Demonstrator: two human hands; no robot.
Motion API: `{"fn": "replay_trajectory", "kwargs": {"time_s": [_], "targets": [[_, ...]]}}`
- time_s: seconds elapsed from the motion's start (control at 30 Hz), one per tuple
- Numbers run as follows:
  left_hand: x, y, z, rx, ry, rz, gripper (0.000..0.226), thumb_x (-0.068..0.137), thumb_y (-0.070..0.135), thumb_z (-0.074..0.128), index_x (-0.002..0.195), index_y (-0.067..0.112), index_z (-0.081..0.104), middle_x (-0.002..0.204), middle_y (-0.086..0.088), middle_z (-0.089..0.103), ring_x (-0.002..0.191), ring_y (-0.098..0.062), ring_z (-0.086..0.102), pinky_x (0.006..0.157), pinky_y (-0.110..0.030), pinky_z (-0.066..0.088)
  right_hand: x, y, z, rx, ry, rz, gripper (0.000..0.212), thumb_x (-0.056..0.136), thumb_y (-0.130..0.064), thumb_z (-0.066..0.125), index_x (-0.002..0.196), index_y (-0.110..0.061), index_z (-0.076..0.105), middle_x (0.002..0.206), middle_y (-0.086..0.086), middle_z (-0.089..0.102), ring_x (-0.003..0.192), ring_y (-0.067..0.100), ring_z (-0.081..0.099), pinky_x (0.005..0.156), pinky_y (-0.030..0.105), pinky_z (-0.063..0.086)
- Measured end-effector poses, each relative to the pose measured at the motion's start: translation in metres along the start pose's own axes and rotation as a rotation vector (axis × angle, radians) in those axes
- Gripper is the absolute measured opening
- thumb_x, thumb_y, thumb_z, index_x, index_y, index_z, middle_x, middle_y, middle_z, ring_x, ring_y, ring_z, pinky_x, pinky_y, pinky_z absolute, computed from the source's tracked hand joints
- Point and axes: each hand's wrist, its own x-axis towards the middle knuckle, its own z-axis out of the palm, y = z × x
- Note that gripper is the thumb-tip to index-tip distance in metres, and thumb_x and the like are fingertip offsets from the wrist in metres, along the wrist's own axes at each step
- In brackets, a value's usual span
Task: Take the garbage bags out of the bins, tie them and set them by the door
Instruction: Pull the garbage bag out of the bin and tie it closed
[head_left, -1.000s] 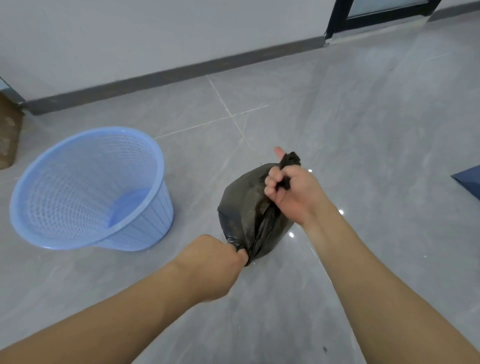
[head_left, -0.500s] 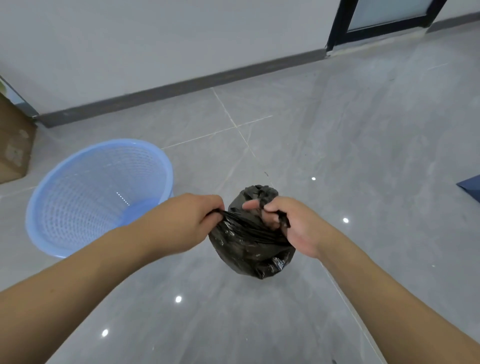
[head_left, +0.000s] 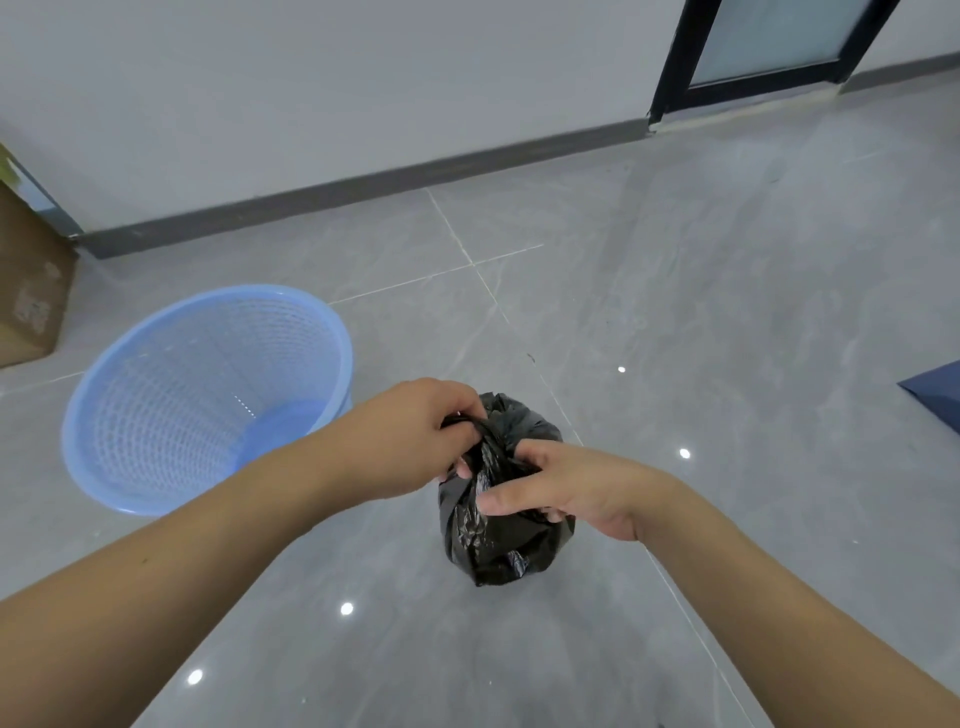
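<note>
Gripping the black garbage bag (head_left: 501, 535) with both your hands above the floor (head_left: 727, 338).
Your left hand (head_left: 410, 439) and right hand (head_left: 566, 486) pinch its crinkled, glossy neck; blue bin (head_left: 171, 395) stands left.

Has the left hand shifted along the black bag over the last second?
Yes. The left hand rose from the black bag's lower end to its gathered top, now level with the blue bin.
</note>
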Motion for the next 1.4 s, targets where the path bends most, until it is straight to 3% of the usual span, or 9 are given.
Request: {"fn": "replay_trajectory", "kwargs": {"time_s": [0.13,0.27,0.5,0.67,0.8,0.9,1.1,1.23,1.4], "targets": [[0.005,0.002,-0.005,-0.071,-0.041,-0.065,0.015,0.091,0.011,0.052,0.092,0.019,0.064,0.066,0.006,0.072,0.063,-0.011,0.068,0.073,-0.034,0.055,0.013,0.006,0.008,-0.009,0.091,-0.031,0.016,0.076,-0.029,0.081,0.086,-0.027,0.069,0.097,-0.002,0.074,0.089,0.009,0.067,0.089,0.024,0.049],[0.012,-0.004,-0.01,-0.038,0.006,-0.052,0.012,0.087,0.011,0.06,0.084,0.021,0.066,0.074,0.005,0.072,0.07,-0.014,0.067,0.075,-0.034,0.055,0.01,-0.003,0.004,-0.351,0.165,0.053,0.017,0.085,-0.029,0.068,0.098,-0.018,0.069,0.095,-0.001,0.073,0.093,0.017,0.069,0.087,0.028,0.052],[0.019,-0.026,0.018,-0.307,0.091,-0.084,0.015,0.096,0.013,0.053,0.093,0.024,0.064,0.106,-0.008,0.073,0.103,-0.032,0.065,0.096,-0.046,0.05,0.0,-0.024,-0.001,-0.851,0.165,0.1,0.012,0.08,-0.027,0.058,0.071,-0.022,0.052,0.073,-0.002,0.059,0.076,0.021,0.06,0.064,0.03,0.046],[0.023,-0.034,0.042,-0.35,0.183,-0.147,0.014,0.1,0.019,0.046,0.091,0.024,0.056,0.074,-0.002,0.06,0.062,-0.014,0.051,0.061,-0.028,0.043,-0.002,-0.014,0.002,-1.038,0.281,0.041,0.033,0.075,-0.057,0.057,0.063,-0.028,0.051,0.072,-0.008,0.053,0.084,0.02,0.054,0.081,0.034,0.039],[0.022,-0.034,0.051,-0.425,0.212,-0.183,0.014,0.103,0.019,0.043,0.1,0.014,0.056,0.073,-0.001,0.064,0.039,0.003,0.046,0.041,-0.012,0.036,0.003,0.013,0.0,-1.327,0.645,-0.083,0.025,0.078,-0.045,0.048,0.083,-0.023,0.06,0.081,-0.003,0.047,0.086,0.025,0.049,0.083,0.039,0.036],[0.023,-0.034,0.053,-0.445,0.234,-0.208,0.014,0.102,0.02,0.043,0.099,0.016,0.057,0.072,-0.001,0.063,0.05,-0.001,0.051,0.045,-0.01,0.039,0.007,0.03,0.002,-1.393,0.846,-0.225,0.03,0.069,-0.038,0.039,0.075,-0.021,0.064,0.072,-0.001,0.05,0.069,0.025,0.049,0.067,0.037,0.039],[0.025,-0.037,0.057,-0.531,0.277,-0.117,0.017,0.101,0.014,0.043,0.096,0.02,0.059,0.094,0.001,0.069,0.084,-0.014,0.062,0.079,-0.023,0.049,0.016,0.048,-0.001,-1.281,0.873,-0.303,0.023,0.068,-0.04,0.048,0.071,-0.021,0.062,0.072,-0.004,0.045,0.068,0.023,0.045,0.067,0.036,0.04],[0.028,-0.04,0.065,-0.477,0.299,-0.176,0.015,0.102,0.019,0.039,0.095,0.02,0.052,0.075,-0.007,0.06,0.06,-0.012,0.05,0.05,-0.019,0.04,0.016,0.05,0.0,-1.235,0.892,-0.335,0.025,0.069,-0.035,0.045,0.08,-0.019,0.06,0.074,-0.003,0.049,0.069,0.023,0.047,0.07,0.036,0.039],[0.034,-0.04,0.07,-0.502,0.248,-0.244,0.016,0.102,0.024,0.039,0.099,0.017,0.053,0.069,-0.005,0.06,0.053,-0.01,0.051,0.054,-0.024,0.043,0.015,0.051,0.004,-1.167,0.837,-0.415,0.03,0.074,-0.031,0.047,0.1,-0.02,0.058,0.082,-0.005,0.057,0.074,0.023,0.051,0.076,0.036,0.034]]}}
